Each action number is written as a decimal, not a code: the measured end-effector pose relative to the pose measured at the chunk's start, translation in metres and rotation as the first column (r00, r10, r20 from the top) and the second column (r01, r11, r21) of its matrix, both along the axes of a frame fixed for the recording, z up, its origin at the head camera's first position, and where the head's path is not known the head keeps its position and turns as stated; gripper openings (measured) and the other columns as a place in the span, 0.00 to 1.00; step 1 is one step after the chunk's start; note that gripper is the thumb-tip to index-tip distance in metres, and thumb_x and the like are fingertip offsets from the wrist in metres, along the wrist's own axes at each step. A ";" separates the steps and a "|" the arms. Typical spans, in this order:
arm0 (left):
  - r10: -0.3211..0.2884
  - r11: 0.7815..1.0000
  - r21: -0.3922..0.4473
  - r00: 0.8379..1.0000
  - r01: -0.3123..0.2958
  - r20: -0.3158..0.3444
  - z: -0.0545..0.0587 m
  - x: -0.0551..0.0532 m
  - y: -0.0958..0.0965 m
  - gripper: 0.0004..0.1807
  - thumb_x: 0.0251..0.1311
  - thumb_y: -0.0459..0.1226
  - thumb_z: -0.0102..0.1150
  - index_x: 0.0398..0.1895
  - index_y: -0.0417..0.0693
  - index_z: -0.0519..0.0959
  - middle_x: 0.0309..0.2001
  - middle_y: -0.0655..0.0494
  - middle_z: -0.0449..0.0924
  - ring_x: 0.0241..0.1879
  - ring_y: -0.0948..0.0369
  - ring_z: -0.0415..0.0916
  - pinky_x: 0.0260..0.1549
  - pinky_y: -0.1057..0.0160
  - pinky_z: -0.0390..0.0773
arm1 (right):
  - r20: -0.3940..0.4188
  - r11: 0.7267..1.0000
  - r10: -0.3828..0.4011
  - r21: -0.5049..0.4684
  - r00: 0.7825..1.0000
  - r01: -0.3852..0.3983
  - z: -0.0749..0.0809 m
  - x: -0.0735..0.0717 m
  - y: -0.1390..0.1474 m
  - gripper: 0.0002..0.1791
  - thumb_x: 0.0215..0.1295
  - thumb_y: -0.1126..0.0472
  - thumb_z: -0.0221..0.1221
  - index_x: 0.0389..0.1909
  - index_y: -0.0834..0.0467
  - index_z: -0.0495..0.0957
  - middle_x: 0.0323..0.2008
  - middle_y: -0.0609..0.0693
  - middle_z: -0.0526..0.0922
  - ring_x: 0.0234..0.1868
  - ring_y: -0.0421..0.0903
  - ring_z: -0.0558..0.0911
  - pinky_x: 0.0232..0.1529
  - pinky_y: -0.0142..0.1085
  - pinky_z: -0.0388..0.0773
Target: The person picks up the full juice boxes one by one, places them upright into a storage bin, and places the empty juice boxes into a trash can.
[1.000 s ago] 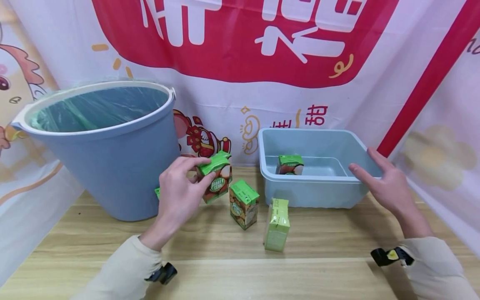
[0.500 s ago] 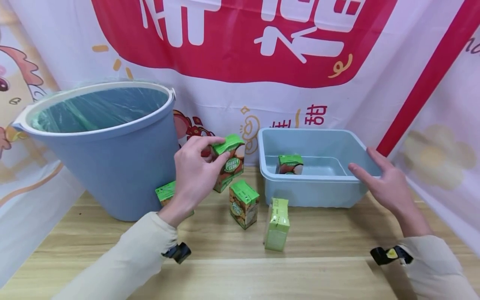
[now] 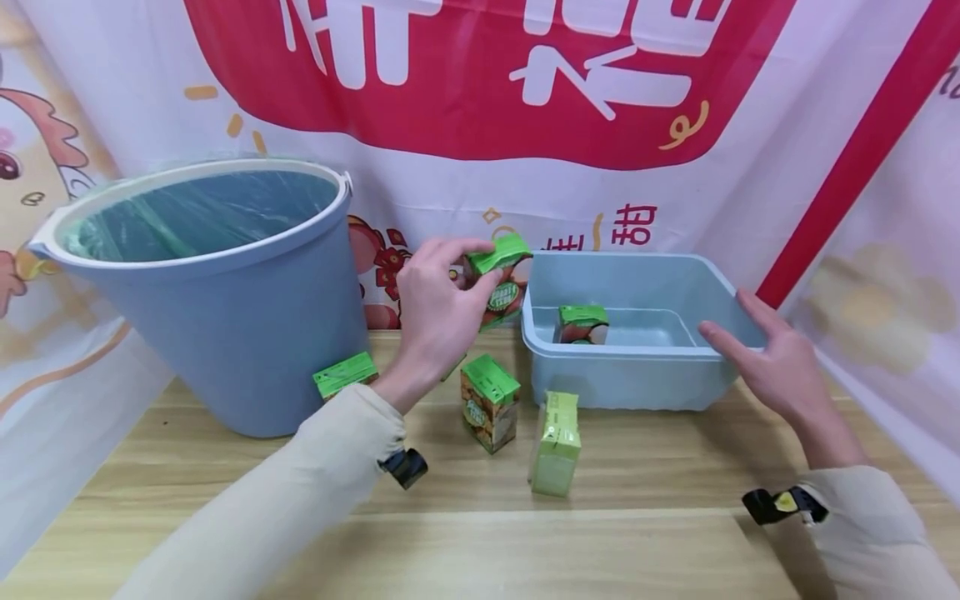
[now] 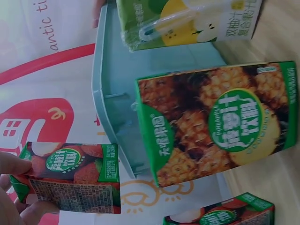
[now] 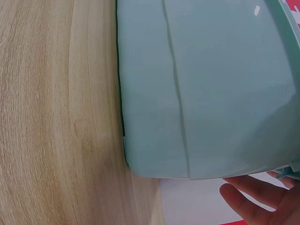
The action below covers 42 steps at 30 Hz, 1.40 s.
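My left hand (image 3: pixel 442 296) pinches a lychee juice box (image 3: pixel 504 287) by its green top, raised off the table just left of the pale blue plastic bin (image 3: pixel 622 379). The left wrist view shows thumb and fingers on one end of this juice box (image 4: pixel 75 176). At the bin's right end my right hand (image 3: pixel 783 367) grips the rim, thumb over the inside and fingers along the outer wall. A second juice box (image 3: pixel 582 325) with a green top lies inside the bin. Below the left hand stands a pineapple juice box (image 3: pixel 489 404).
A yellow-green juice box (image 3: pixel 557 446) stands before the bin. Beside the tall blue lined bucket (image 3: pixel 247 333) is another green-topped box (image 3: pixel 347 375), partly behind the left sleeve. One more lychee box (image 4: pixel 220 215) is mostly hidden from the head view. A printed cloth (image 3: pixel 450 187) hangs behind.
My left hand has lifted the lychee juice box and carried it right and upward, from near the bucket to the bin's left rim. The right hand stays at the bin's right end.
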<state>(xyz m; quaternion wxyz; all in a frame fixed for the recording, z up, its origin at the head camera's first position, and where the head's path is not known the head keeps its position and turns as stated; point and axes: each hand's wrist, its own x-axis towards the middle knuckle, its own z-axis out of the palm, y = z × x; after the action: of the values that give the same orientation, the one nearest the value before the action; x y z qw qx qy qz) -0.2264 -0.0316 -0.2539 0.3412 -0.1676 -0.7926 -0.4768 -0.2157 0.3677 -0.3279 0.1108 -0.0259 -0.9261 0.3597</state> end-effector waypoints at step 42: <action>-0.265 0.959 0.016 0.879 0.282 0.395 0.002 -0.029 0.100 0.14 0.62 0.41 0.77 0.50 0.61 0.90 0.46 0.63 0.86 0.51 0.60 0.79 0.44 0.67 0.77 | -0.008 1.000 -0.006 0.003 1.000 0.006 0.000 -0.001 -0.001 0.51 0.75 0.33 0.54 0.87 0.47 0.40 0.87 0.60 0.42 0.84 0.75 0.48 0.68 0.80 0.59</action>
<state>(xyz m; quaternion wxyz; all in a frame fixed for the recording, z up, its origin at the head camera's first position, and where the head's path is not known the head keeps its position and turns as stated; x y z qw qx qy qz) -0.2555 0.0679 -0.2517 0.1007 -0.1857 -0.8230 -0.5273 -0.2165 0.3670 -0.3278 0.1155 -0.0270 -0.9262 0.3578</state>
